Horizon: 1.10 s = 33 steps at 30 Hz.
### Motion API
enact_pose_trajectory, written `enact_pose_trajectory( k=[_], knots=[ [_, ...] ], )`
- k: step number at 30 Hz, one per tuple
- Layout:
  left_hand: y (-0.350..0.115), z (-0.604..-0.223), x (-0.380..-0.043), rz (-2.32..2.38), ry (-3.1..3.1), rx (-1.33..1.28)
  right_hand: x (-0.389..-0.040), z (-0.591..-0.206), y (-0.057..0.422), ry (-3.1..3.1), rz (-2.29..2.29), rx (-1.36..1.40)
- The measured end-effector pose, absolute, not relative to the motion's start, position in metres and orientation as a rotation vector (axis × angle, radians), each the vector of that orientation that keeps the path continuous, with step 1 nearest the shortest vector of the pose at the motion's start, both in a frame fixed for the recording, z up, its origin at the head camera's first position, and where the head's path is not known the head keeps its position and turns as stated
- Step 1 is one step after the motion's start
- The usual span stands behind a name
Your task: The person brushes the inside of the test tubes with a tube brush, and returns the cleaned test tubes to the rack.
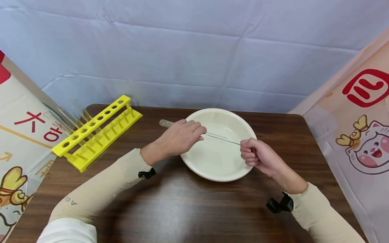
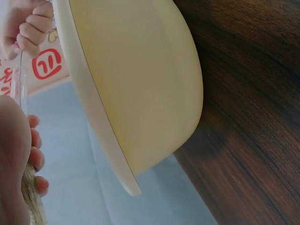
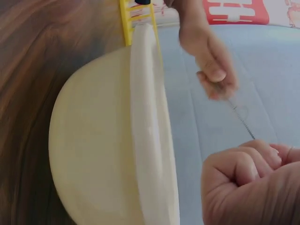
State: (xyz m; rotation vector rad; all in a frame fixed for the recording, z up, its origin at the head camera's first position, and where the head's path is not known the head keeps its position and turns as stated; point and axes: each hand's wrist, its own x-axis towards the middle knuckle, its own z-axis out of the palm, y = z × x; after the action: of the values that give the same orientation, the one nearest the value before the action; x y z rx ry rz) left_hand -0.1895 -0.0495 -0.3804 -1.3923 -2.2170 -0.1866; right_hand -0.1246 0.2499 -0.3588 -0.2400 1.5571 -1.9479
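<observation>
My left hand (image 1: pixel 183 136) grips a clear glass test tube (image 1: pixel 165 123) over the white basin (image 1: pixel 223 179). The tube's rounded end sticks out on the left, past the hand. Pale bristles of a test tube brush (image 2: pixel 32 197) show inside the tube in the left wrist view. To the right, my right hand (image 1: pixel 258 155) holds the brush's thin twisted wire (image 1: pixel 226 139) in curled fingers, near the basin's right rim. Between the two hands the wire runs taut and slightly tilted. Most of the tube is hidden under the left palm and fingers.
A yellow test tube rack (image 1: pixel 96 120) stands at the back left of the brown wooden table (image 1: pixel 170 209), with several clear tubes leaning in its left holes. Shallow water lies in the basin. A pale cloth (image 1: pixel 182 60) hangs behind, and printed sheets flank both sides.
</observation>
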Motion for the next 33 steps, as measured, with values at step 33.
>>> enact_pose_trajectory(
  k=[33],
  knots=[
    [-0.076, -0.382, -0.195, -0.207, -2.325, -1.451, -0.121, -0.374, 0.3, 3.148, -0.762, -1.496]
  ],
)
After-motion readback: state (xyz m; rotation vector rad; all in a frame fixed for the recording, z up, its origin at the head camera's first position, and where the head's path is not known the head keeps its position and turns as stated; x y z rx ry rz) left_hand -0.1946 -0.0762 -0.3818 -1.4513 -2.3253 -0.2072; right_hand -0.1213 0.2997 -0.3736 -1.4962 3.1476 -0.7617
